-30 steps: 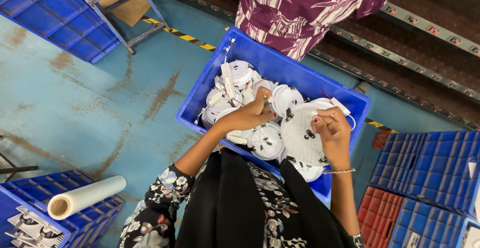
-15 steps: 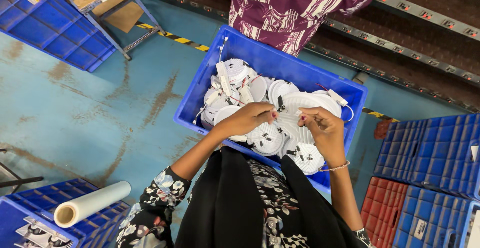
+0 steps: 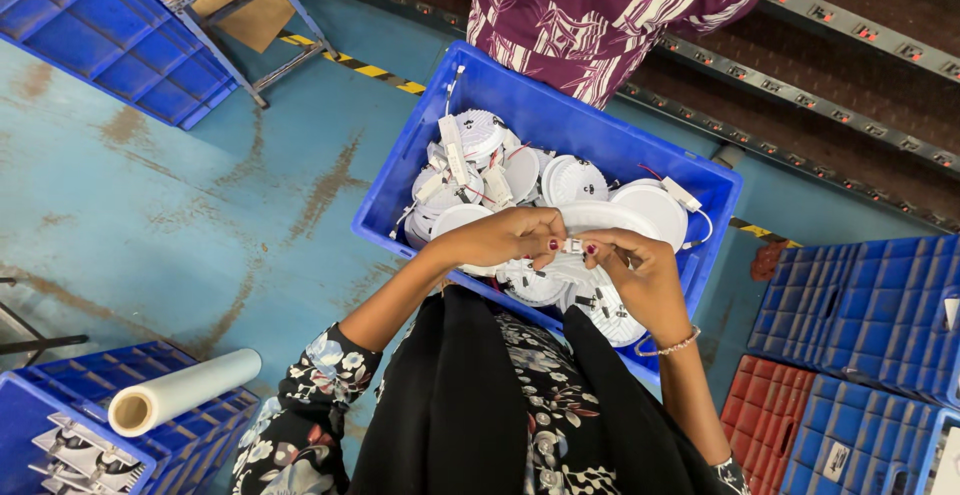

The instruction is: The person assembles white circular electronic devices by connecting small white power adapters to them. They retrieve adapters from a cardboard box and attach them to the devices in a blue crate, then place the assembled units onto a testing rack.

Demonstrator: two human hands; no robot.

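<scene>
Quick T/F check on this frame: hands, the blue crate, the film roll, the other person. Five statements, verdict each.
1. Both hands meet over the blue crate, left hand and right hand pinching a small white connector. True.
2. The crate holds round white light fittings with wires. True.
3. The roll of clear film lies inside that crate. False: it rests on a stack of blue crates at lower left.
4. Another person in a purple patterned garment stands at the crate's far side. True.
5. The floor is red. False: it is worn blue-green.
</scene>
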